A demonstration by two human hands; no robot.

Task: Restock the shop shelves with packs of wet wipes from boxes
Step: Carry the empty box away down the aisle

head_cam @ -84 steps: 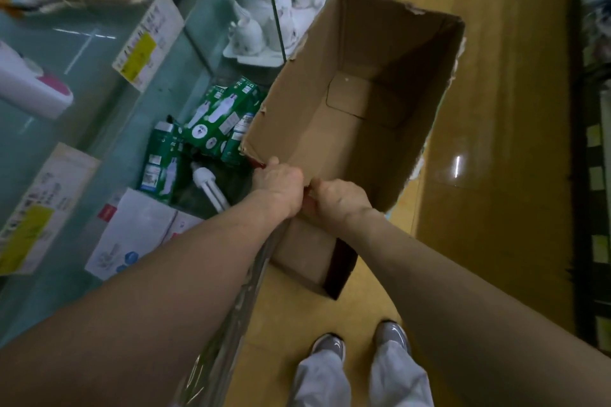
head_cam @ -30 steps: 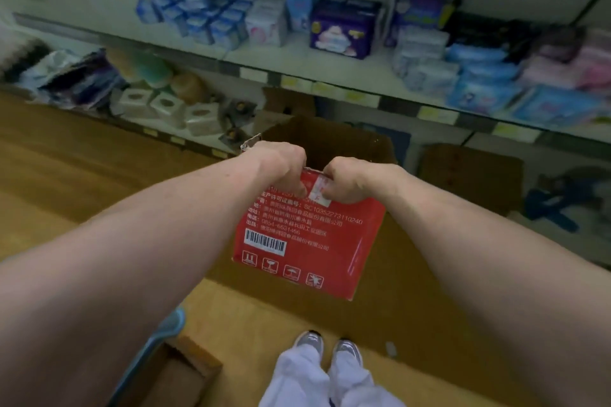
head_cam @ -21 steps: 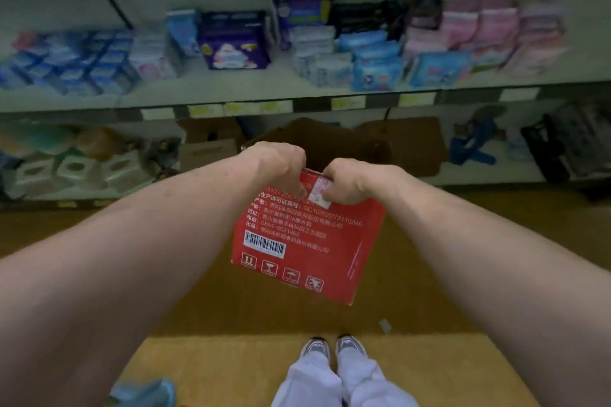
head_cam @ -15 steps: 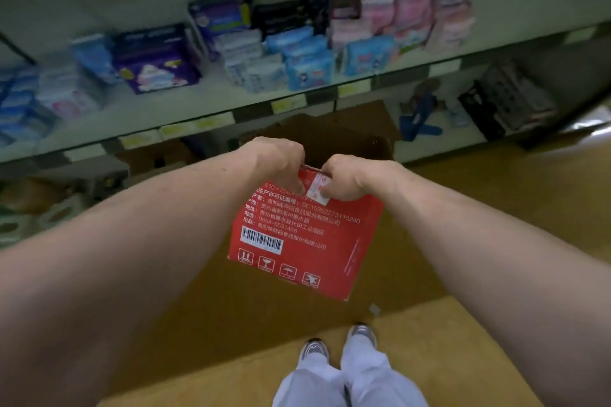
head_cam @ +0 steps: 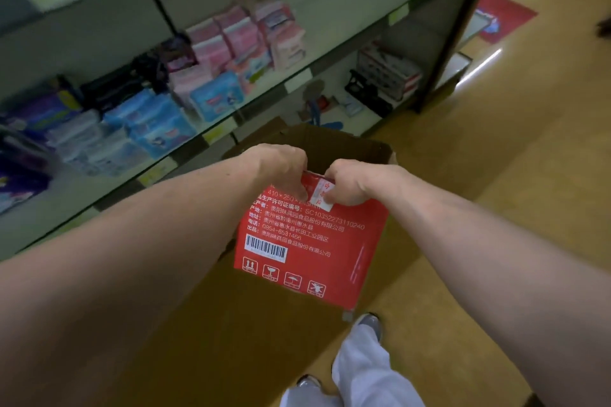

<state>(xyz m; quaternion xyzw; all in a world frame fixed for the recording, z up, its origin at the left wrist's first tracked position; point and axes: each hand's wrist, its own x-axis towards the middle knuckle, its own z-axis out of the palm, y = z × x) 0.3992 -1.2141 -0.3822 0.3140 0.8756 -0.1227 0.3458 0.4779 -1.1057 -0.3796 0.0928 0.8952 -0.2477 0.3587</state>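
Red box, one; two hands, seemingly gripping.

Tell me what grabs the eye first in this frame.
The red box with white print and a barcode sits dead centre. The left hand and the right hand grip its top edge side by side. Next come the pink packs and blue packs, stacked on the shelf at upper left and blurred.
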